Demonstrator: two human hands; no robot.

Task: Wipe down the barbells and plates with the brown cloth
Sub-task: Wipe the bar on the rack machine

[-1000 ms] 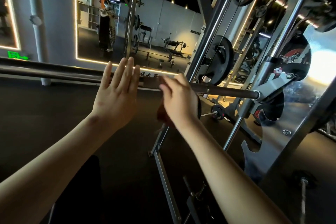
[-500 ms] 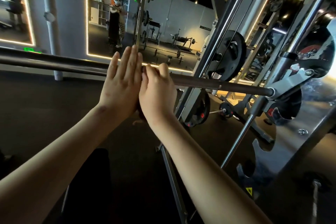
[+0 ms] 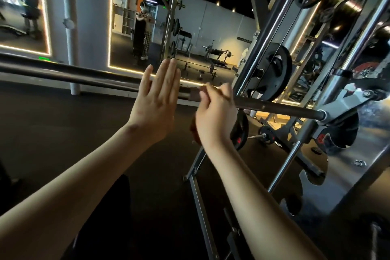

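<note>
A dark barbell (image 3: 274, 108) runs across the view from the left edge to the silver carriage of the rack at the right. My right hand (image 3: 215, 116) grips the brown cloth (image 3: 195, 133) around the bar near its middle; most of the cloth is hidden behind the hand. My left hand (image 3: 156, 103) is held flat in front of the bar just left of it, fingers straight, holding nothing. A black plate (image 3: 274, 72) hangs on a rack peg behind the bar, and a smaller one (image 3: 239, 135) sits lower.
The rack's chrome guide rods (image 3: 295, 154) and steel upright (image 3: 358, 143) stand at the right. A metal floor frame (image 3: 198, 194) runs below my right arm. A mirror wall (image 3: 190, 34) ahead reflects a person and other gym machines. Dark rubber floor lies below.
My right hand has slid the cloth to the right along the bar, away from my left hand, which it touched half a second ago. The left hand stays flat.
</note>
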